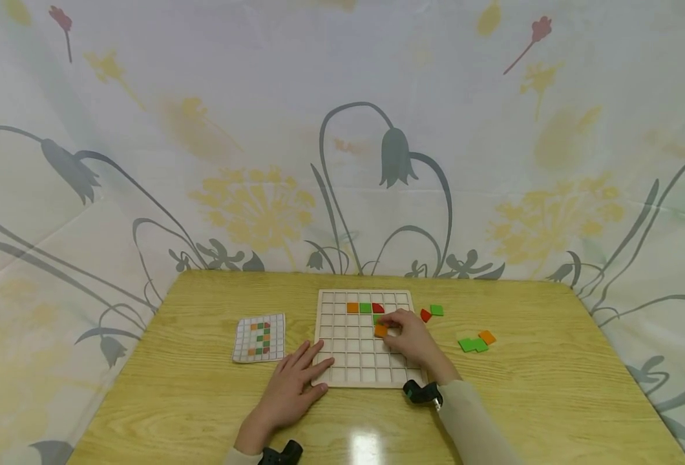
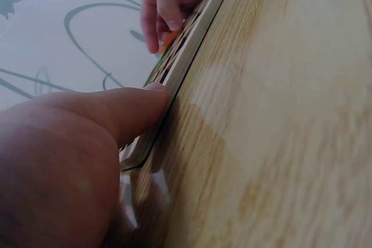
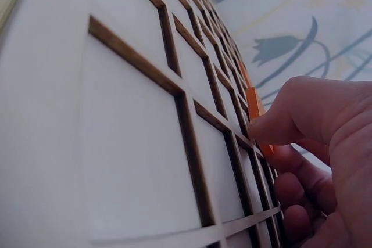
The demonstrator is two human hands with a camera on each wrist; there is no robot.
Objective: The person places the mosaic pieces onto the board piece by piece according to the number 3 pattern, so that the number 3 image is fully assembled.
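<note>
A square wooden grid board (image 1: 361, 374) lies on the table. In one of its upper rows sit an orange tile (image 1: 352, 308), a green tile (image 1: 366, 308) and a red tile (image 1: 378, 308) with a rounded corner. Under the red one is another green tile (image 1: 377, 319), partly covered by fingers. My right hand (image 1: 413, 339) pinches an orange square tile (image 1: 380, 331) between thumb and fingers, just below that green tile; the right wrist view shows this orange tile (image 3: 254, 104) tilted at the grid. With fingers spread, my left hand (image 1: 289, 391) rests at the board's lower left corner.
Left of the board lies a printed card (image 1: 259, 338) showing a coloured grid pattern. To the right are a loose red piece (image 1: 426, 315), a green square (image 1: 437, 310), joined-looking green tiles (image 1: 473, 345) and an orange tile (image 1: 486, 337). A patterned curtain (image 1: 249, 129) hangs behind the table.
</note>
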